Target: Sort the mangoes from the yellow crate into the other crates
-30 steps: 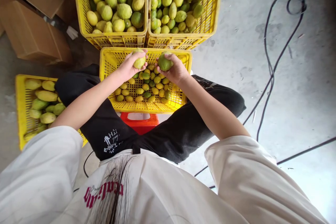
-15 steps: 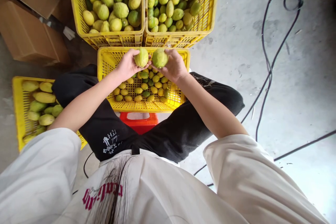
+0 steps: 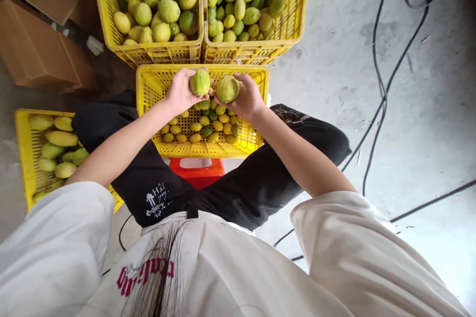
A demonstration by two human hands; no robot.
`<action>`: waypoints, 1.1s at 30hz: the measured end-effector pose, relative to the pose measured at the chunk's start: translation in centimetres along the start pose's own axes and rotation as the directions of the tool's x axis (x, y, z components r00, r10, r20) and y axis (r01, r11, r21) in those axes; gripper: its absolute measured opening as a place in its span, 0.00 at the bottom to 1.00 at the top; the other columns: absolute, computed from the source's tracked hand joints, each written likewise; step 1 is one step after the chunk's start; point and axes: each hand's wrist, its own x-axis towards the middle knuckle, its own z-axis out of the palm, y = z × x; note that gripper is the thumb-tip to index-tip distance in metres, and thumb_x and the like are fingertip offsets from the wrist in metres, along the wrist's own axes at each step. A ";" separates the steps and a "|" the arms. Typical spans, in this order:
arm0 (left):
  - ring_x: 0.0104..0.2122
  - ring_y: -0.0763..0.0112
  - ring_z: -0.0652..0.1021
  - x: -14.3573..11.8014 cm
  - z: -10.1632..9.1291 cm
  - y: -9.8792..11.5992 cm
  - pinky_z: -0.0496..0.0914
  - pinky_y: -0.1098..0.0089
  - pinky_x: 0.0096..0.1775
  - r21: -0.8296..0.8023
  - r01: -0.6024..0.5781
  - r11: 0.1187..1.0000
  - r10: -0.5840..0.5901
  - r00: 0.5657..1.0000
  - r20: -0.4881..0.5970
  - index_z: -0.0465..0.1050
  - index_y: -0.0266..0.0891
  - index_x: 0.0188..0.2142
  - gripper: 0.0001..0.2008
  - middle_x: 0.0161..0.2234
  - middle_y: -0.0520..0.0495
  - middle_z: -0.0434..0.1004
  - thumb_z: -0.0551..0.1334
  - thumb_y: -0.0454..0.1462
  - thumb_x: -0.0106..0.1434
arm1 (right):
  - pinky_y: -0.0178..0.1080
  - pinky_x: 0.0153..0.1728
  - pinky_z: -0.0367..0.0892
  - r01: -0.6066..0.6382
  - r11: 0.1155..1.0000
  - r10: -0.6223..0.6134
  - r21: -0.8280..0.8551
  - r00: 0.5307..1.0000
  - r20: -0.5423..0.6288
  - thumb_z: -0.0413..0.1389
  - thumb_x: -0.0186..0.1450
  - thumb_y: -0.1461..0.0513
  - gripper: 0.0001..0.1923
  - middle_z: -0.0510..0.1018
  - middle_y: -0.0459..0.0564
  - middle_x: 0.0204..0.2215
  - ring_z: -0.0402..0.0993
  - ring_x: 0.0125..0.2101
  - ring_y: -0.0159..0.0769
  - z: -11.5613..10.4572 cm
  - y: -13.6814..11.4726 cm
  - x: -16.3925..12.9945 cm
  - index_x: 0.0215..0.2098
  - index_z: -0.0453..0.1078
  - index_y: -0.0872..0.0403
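My left hand is closed around a yellow-green lemon, with the thumb on top and fingertips showing at its right side. A second, rounder greenish lemon sits in my right hand, gripped from the right. The two lemons are close together with a narrow gap between them. Both are held above a yellow plastic crate, whose bottom is partly covered by smaller yellow and green lemons. My hands hide part of that crate's far side.
Two yellow crates, a left one and a right one, hold many lemons at the back. Another crate of fruit stands left. Cardboard boxes are at upper left. A red stool shows below; a black cable lies right.
The lemon in my right hand has turned and now shows a flatter, paler face. The left lemon has turned slightly. Both hands stay over the crate, and the camera view has shifted a little.
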 end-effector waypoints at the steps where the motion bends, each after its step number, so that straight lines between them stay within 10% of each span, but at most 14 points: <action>1: 0.41 0.57 0.90 0.1 -0.1 0.0 0.81 0.67 0.38 -0.015 0.008 1.000 -0.009 1.000 -0.002 0.75 0.42 0.58 0.17 0.37 0.46 0.87 0.63 0.48 0.78 | 0.53 0.66 0.77 -0.004 1.000 0.004 -0.008 1.000 -0.003 0.69 0.72 0.42 0.21 0.83 0.49 0.41 0.79 0.62 0.47 -0.1 -0.2 0.0 0.43 0.71 0.47; 15: 0.29 0.75 0.83 -0.2 0.3 -0.5 0.72 0.76 0.31 0.132 -0.023 0.991 0.026 0.999 -0.022 0.73 0.45 0.51 0.13 0.35 0.57 0.79 0.74 0.39 0.73 | 0.52 0.68 0.77 0.056 0.994 -0.042 -0.096 0.990 0.135 0.79 0.63 0.45 0.26 0.85 0.45 0.43 0.80 0.57 0.47 1.5 0.8 1.1 0.43 0.71 0.45; 19: 0.27 0.73 0.81 -0.5 0.8 0.1 0.72 0.72 0.28 0.065 -0.054 0.996 0.055 0.998 -0.008 0.73 0.44 0.47 0.03 0.34 0.53 0.79 0.62 0.39 0.80 | 0.54 0.68 0.76 0.082 0.993 -0.073 -0.089 0.993 0.092 0.78 0.63 0.44 0.25 0.86 0.47 0.41 0.78 0.61 0.51 2.2 0.6 1.7 0.41 0.70 0.45; 24: 0.34 0.64 0.86 -0.9 0.9 1.1 0.79 0.67 0.35 -0.036 -0.011 0.999 0.009 0.999 -0.047 0.73 0.42 0.48 0.15 0.35 0.47 0.82 0.47 0.38 0.81 | 0.59 0.68 0.77 0.061 0.995 -0.053 -0.076 0.994 0.100 0.62 0.72 0.35 0.26 0.86 0.51 0.44 0.79 0.64 0.54 1.8 0.1 2.3 0.44 0.71 0.47; 33: 0.31 0.73 0.85 -0.5 0.7 0.8 0.76 0.75 0.33 0.073 -0.073 0.995 0.074 0.997 -0.009 0.71 0.47 0.50 0.05 0.40 0.52 0.82 0.66 0.40 0.80 | 0.54 0.73 0.71 0.048 0.995 -0.046 -0.088 0.999 0.024 0.68 0.68 0.45 0.18 0.88 0.49 0.44 0.78 0.64 0.50 2.6 -0.8 1.2 0.46 0.76 0.46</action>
